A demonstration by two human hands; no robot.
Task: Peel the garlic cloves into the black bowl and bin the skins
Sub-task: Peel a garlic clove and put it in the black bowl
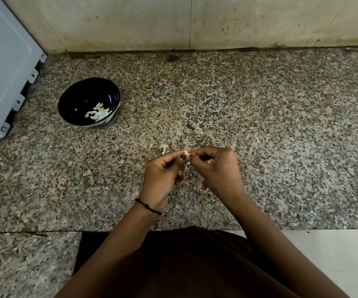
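Speckled granite counter [259,125] lies under both hands, which meet fingertip to fingertip: the left hand [163,175] pinches a garlic clove [186,153] between thumb and forefinger, while the right hand [216,168], fingers curled, nips at its skin from the other side. Best, I judge, to hold the clove steady and draw the skin off in one strip. The black bowl [75,104], holding peeled cloves [97,112], sits well beyond and left of the left hand; no bin shows.

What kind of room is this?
Most likely a kitchen: a speckled granite counter against a tiled wall, a black bowl holding peeled garlic cloves, and a white appliance at the left.
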